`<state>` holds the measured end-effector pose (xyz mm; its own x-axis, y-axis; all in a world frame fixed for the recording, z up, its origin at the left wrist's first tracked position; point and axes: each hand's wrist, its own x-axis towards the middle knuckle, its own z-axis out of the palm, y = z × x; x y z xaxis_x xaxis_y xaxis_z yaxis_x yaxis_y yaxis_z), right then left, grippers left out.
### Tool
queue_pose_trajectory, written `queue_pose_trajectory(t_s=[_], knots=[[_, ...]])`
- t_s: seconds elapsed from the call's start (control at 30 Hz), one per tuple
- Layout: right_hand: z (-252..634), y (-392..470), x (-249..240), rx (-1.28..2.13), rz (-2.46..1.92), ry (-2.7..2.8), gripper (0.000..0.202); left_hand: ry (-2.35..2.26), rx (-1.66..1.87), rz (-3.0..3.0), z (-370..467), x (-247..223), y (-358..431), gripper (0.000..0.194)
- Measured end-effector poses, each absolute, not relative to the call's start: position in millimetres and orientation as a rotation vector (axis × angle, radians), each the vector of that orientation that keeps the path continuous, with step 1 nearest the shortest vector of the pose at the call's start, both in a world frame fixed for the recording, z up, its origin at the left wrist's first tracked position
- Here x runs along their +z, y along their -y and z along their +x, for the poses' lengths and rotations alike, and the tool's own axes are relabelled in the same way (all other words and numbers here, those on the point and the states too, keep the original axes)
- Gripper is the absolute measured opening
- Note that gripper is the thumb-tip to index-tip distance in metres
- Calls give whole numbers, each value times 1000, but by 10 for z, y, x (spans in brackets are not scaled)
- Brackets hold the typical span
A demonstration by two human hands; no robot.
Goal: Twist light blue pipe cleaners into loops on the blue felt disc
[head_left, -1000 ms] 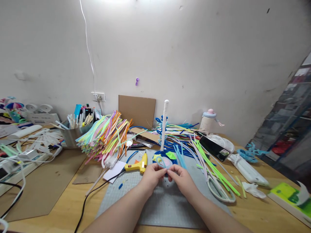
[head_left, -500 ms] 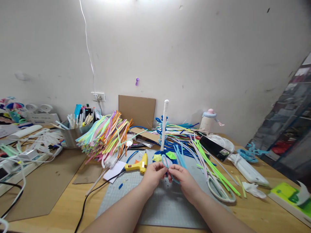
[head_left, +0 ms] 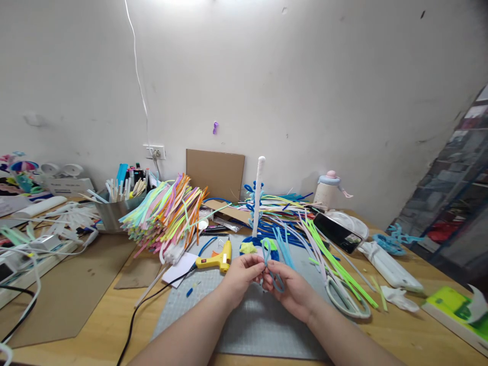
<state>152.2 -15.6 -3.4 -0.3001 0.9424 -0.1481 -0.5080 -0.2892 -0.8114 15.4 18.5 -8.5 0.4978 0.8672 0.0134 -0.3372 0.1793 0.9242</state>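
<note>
Both hands meet over the grey cutting mat. My left hand is closed, thumb and forefinger pinching a light blue pipe cleaner bent into loops. My right hand grips the same piece; one loop stands up between the hands and another hangs over the right fingers. Just behind them is a blue base with a yellow star and a green shape, partly hidden by the hands. A white fuzzy post rises upright from it, with blue curled pieces on its left side.
A yellow glue gun lies left of the hands, its black cord running forward. Further left stands a large pipe cleaner bundle. Scissors, green strips and a phone lie to the right.
The light blue loop has turned more upright and shifted slightly right. My right hand has rolled, showing more of its fingers and the lower loop.
</note>
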Motion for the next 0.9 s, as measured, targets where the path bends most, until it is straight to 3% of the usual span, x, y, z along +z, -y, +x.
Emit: queue_pose_trajectory(t_s=[0.43,0.9], knots=[[1465,149,51,1405,-923,1165,18,-733,983,1219,157,-117,-236,29],[1476,79,-38,1332,-1006,1224,25,-855,988,1248,156,-162,-276,28]])
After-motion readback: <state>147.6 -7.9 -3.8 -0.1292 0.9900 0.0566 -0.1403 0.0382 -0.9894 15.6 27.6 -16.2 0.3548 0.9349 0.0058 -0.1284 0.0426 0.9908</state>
